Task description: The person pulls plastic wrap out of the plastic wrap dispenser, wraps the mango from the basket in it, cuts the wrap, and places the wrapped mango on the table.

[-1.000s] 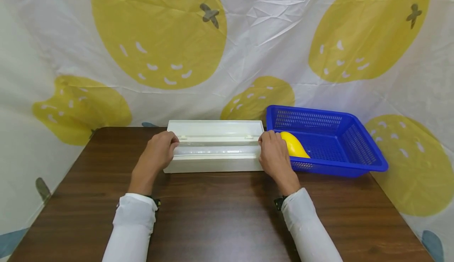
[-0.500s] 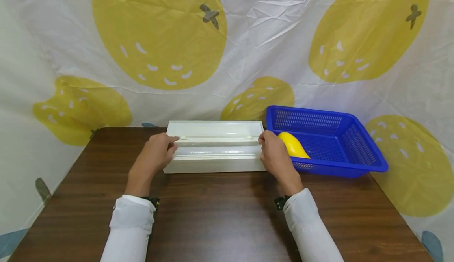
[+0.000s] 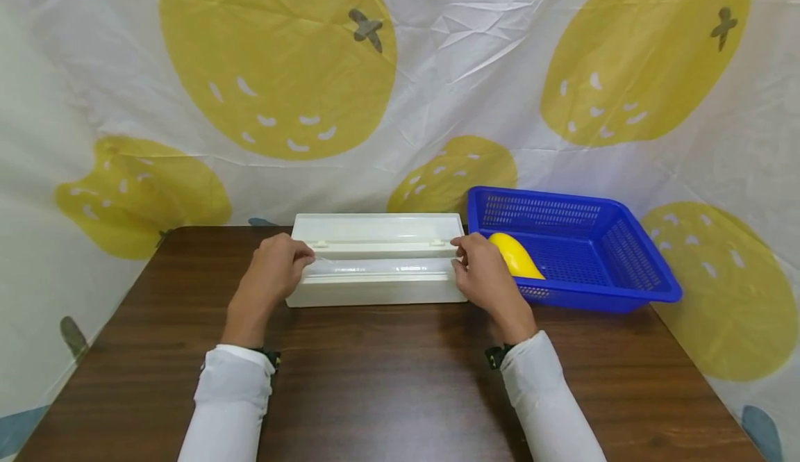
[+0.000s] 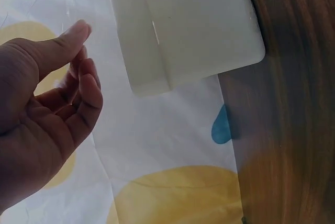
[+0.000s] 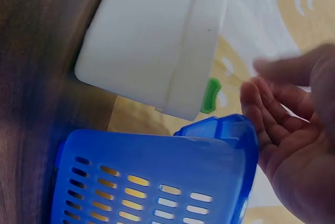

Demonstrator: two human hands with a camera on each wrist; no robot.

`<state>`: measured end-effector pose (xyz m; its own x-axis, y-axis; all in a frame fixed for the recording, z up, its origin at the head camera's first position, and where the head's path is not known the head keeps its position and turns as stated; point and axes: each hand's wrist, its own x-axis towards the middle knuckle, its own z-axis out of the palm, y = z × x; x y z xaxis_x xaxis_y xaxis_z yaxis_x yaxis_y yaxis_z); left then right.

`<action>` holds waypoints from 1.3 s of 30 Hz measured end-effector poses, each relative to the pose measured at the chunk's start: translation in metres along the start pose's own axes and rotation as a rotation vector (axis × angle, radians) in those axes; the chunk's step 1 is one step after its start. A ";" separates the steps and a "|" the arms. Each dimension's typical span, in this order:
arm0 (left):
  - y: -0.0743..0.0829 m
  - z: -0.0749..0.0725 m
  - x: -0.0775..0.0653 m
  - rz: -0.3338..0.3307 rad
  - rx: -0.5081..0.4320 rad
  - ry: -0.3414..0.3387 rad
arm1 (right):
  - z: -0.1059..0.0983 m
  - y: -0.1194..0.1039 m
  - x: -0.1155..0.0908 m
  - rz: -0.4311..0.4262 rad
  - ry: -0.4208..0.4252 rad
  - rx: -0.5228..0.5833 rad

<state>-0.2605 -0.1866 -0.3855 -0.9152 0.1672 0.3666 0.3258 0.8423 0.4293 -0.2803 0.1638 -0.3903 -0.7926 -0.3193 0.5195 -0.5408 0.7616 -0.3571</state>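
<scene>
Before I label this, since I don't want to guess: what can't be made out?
Yellow object, head view: partly hidden by the right hand.
Blue basket, right wrist view: cut off by the bottom edge.
White box, left wrist view: cut off by the top edge.
Right thumb, right wrist view: tip blurred.

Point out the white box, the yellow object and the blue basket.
White box (image 3: 376, 294), head view: on its front wall.
Yellow object (image 3: 515, 256), head view: on the middle of its visible side.
Blue basket (image 3: 573, 257), head view: on the bare floor inside it.
</scene>
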 end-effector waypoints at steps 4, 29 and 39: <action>0.000 0.000 0.000 0.015 0.005 0.042 | 0.004 0.002 -0.001 -0.045 0.069 -0.057; 0.007 -0.019 -0.010 0.098 -0.001 0.249 | -0.002 -0.006 0.002 -0.141 0.393 -0.149; 0.011 -0.027 -0.009 0.128 -0.022 0.318 | -0.012 -0.011 0.003 -0.152 0.470 -0.124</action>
<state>-0.2422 -0.1921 -0.3619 -0.7478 0.1000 0.6564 0.4419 0.8128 0.3796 -0.2734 0.1614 -0.3755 -0.4796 -0.1650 0.8618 -0.5804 0.7963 -0.1705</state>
